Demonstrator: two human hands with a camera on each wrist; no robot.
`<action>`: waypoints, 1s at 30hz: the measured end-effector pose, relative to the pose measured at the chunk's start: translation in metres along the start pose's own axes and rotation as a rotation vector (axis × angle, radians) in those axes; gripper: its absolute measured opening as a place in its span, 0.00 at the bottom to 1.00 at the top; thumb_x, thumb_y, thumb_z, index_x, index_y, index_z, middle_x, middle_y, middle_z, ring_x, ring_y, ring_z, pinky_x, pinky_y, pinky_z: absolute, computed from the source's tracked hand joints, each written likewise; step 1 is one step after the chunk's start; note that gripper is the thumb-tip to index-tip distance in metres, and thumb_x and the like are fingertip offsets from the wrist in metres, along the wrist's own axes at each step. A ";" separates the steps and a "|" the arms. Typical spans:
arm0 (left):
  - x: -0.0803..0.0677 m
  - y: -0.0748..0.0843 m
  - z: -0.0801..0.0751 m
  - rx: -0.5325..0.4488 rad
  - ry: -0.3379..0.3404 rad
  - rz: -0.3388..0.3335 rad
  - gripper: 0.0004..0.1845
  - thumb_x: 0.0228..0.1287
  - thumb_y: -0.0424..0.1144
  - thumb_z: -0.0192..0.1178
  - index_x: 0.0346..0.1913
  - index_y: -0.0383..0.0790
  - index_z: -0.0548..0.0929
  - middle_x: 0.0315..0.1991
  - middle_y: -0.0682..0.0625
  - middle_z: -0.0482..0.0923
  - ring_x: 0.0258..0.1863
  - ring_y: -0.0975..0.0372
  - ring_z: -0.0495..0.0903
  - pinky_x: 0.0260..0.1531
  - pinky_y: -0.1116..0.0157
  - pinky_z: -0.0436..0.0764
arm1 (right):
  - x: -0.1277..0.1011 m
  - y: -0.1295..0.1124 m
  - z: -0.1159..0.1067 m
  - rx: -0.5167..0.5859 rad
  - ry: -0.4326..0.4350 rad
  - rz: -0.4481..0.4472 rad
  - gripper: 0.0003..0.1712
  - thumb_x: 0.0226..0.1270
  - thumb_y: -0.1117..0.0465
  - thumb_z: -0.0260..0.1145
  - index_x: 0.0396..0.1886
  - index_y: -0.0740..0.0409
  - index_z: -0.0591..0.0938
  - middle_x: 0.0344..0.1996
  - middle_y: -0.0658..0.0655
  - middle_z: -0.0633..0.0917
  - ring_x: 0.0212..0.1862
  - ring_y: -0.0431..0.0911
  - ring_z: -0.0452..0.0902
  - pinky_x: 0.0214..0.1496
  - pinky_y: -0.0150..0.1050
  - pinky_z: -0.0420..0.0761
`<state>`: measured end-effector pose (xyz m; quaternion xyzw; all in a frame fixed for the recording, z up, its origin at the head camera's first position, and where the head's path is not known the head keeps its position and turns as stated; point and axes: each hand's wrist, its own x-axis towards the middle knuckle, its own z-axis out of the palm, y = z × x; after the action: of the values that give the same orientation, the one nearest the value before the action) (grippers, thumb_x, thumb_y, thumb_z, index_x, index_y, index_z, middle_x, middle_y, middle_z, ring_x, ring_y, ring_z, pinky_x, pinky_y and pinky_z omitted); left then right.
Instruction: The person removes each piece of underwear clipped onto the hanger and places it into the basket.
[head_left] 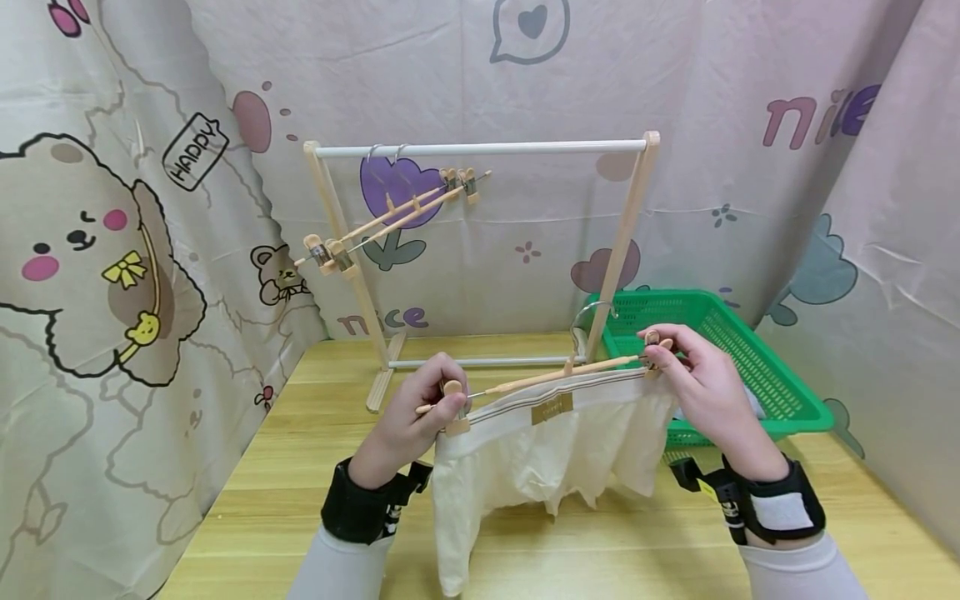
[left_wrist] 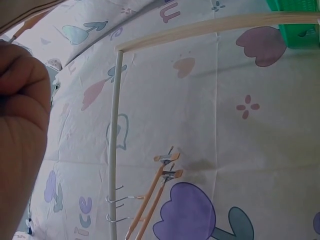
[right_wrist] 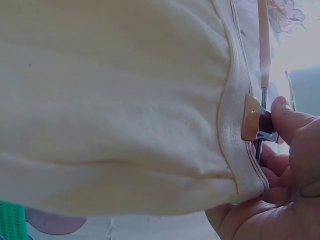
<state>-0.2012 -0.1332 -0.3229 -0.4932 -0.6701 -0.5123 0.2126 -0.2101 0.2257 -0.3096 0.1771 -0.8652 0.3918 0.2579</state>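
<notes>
On the curtain [head_left: 135,350] to my left I read "HAPPY" inside a tag-shaped sign [head_left: 195,151], set at a slant. Behind the drying rack's foot, low on the backdrop [head_left: 525,75], stands "nice" [head_left: 382,320] (its middle letters are half hidden by the post). At upper right, larger letters [head_left: 819,117] spell "nice" again. The label [head_left: 552,408] on the shorts' waistband is too small to read.

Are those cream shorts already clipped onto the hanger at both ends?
Apparently yes. The cream shorts hang spread from the hanger, a clip biting the waistband at each end, under both hands.
</notes>
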 end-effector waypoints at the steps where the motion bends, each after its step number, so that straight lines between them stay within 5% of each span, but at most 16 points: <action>1: 0.000 0.000 0.000 0.006 0.001 -0.001 0.14 0.83 0.44 0.50 0.41 0.36 0.72 0.30 0.46 0.71 0.19 0.63 0.64 0.19 0.70 0.65 | 0.000 0.000 0.000 0.000 0.002 -0.002 0.14 0.80 0.60 0.60 0.58 0.59 0.82 0.37 0.48 0.81 0.35 0.38 0.68 0.30 0.32 0.65; 30: -0.001 0.001 -0.005 0.029 -0.015 -0.037 0.08 0.80 0.37 0.54 0.41 0.35 0.73 0.29 0.45 0.72 0.18 0.62 0.64 0.17 0.70 0.65 | -0.002 -0.002 -0.002 -0.008 0.013 -0.006 0.14 0.79 0.59 0.60 0.57 0.59 0.82 0.37 0.50 0.79 0.36 0.37 0.68 0.33 0.28 0.68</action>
<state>-0.2005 -0.1383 -0.3213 -0.4814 -0.6881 -0.5027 0.2049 -0.2070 0.2261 -0.3080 0.1763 -0.8645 0.3887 0.2653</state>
